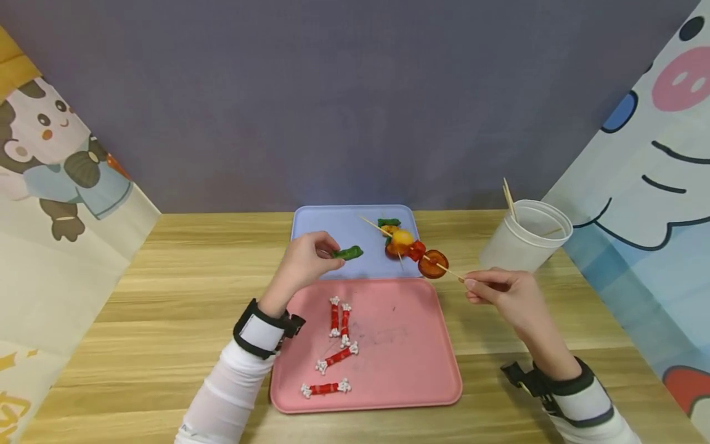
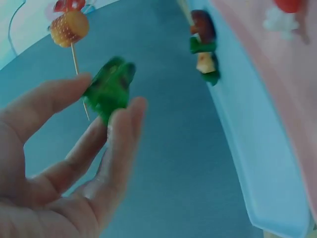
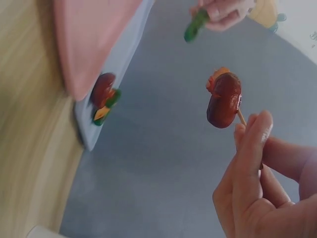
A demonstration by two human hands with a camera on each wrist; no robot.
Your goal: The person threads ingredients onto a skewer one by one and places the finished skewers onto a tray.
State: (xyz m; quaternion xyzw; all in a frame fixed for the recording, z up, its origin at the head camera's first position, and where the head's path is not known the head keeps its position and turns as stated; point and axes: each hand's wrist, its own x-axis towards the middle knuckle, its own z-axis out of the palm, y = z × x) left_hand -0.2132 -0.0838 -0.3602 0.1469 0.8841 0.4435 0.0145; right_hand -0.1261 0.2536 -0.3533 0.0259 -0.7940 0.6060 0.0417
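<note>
My left hand (image 1: 307, 262) pinches a green pepper piece (image 1: 349, 253) between thumb and fingertips, above the blue tray (image 1: 333, 222). In the left wrist view the pepper piece (image 2: 111, 87) looks crinkled and glossy. With thumb and fingers my right hand (image 1: 510, 296) holds the lower end of a wooden skewer (image 1: 453, 272). Threaded on it are a round brown sausage-like piece (image 1: 433, 265), a red piece (image 1: 416, 250) and a yellow corn piece (image 1: 402, 239). The skewer's bare tip points up and left. The right wrist view shows the brown piece (image 3: 225, 101) close to the fingers.
A finished-looking skewer with green, yellow and brown pieces (image 3: 103, 91) lies on the blue tray. The pink tray (image 1: 410, 370) in front holds several red sticks with white knobbed ends (image 1: 337, 356). At right stands a white tub (image 1: 510, 246) with wooden skewers (image 1: 508, 197).
</note>
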